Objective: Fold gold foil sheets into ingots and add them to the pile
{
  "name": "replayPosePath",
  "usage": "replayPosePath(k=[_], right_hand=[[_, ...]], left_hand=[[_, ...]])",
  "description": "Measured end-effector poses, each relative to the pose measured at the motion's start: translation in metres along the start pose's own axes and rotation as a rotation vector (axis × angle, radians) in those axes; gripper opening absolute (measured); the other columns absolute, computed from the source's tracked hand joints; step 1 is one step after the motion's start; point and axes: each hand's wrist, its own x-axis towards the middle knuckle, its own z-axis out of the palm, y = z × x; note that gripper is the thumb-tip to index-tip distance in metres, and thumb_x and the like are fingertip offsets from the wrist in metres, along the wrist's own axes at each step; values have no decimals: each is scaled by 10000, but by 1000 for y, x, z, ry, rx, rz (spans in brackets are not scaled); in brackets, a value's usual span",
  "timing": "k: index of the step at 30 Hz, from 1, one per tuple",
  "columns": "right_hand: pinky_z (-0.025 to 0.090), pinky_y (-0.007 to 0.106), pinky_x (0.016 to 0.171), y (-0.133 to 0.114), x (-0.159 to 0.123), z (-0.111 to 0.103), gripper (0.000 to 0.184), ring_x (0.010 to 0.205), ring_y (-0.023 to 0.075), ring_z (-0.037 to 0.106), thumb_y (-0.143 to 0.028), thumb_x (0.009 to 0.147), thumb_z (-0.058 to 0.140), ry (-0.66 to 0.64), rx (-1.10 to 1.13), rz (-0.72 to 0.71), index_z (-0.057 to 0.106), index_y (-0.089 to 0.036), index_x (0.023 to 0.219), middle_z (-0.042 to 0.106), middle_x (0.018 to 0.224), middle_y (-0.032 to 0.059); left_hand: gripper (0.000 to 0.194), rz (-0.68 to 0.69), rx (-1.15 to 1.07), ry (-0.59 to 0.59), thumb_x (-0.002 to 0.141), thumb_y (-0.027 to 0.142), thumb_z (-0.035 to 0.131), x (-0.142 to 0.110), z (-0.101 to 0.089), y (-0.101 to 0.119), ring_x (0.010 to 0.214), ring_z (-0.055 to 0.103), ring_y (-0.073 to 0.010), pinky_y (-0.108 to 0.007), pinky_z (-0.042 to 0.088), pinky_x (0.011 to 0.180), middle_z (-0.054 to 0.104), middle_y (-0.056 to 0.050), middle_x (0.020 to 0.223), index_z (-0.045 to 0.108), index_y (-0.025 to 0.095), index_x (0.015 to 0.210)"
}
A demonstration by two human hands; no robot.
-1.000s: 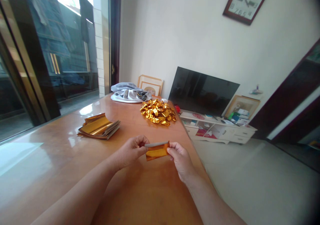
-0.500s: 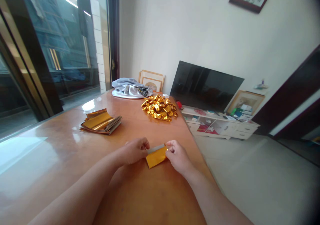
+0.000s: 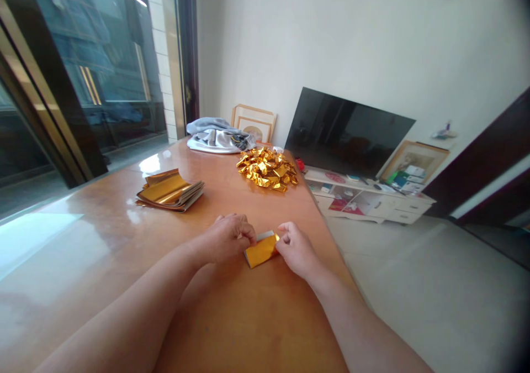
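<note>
A sheet of gold foil paper [image 3: 262,251], partly folded with a pale strip showing along its far edge, rests on the wooden table [image 3: 232,312] between my hands. My left hand [image 3: 232,237] pinches its left end with thumb and fingers. At the opposite end, my right hand [image 3: 295,248] is closed on the right edge. Beyond my left hand lies a stack of gold foil sheets [image 3: 169,190], its top sheets curling up. A heap of folded gold foil pieces [image 3: 268,168] sits farther back, near the table's right edge.
Grey-blue clothing [image 3: 217,135] lies bunched at the table's far end. Framed pictures [image 3: 254,121] lean on the wall behind it. To the right, past the table edge, are a television [image 3: 350,132] and a white cabinet [image 3: 385,204]. A glass sliding door [image 3: 120,74] is at left.
My left hand has moved right over the foil paper's left part, and the pale strip looks shorter. My right hand stays at the right end. The camera view has tipped slightly downward.
</note>
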Motion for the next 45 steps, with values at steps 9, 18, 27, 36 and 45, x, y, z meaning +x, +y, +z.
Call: replayPosePath(k=[9,18,27,36,45], right_hand=[[368,272,579,-4,-1,-2,331,638,168,605,-166,739,591,-4,-14,8,588,-228,1063,643,669,-38],[351,274,567,-5,-2,-2,283,627,170,591,-165,746,598,-15,-13,-4,604,-244,1019,654,677,-30],[421,312,673,-19,-10,-16,252,784,208,601,-227,787,623,64,-216,-83,605,-247,1037,667,895,37],[453,340,841,-52,-27,-12,234,937,212,590,-100,798,611,-266,-143,-483,709,-270,927,677,957,36],[445,358,881,-53,-28,-10,147,964,212,594,-170,851,649,-333,-192,-542,713,-267,941,694,990,38]], left_hand=[[220,-97,55,-101,772,212,586,-2,-2,1,910,601,-214,-335,342,863,705,-1,904,785,303,797],[277,-106,37,-145,779,178,545,0,0,-6,905,616,-208,-308,352,838,742,13,912,790,304,762],[156,-130,27,-156,779,276,620,1,1,-5,906,622,-227,-311,349,794,748,7,865,775,286,789],[135,-124,26,-140,738,302,662,1,5,-8,793,618,-186,-293,352,733,728,10,824,761,270,824],[169,-133,16,-169,729,265,620,2,6,-13,779,620,-183,-280,348,702,718,29,811,752,282,833]])
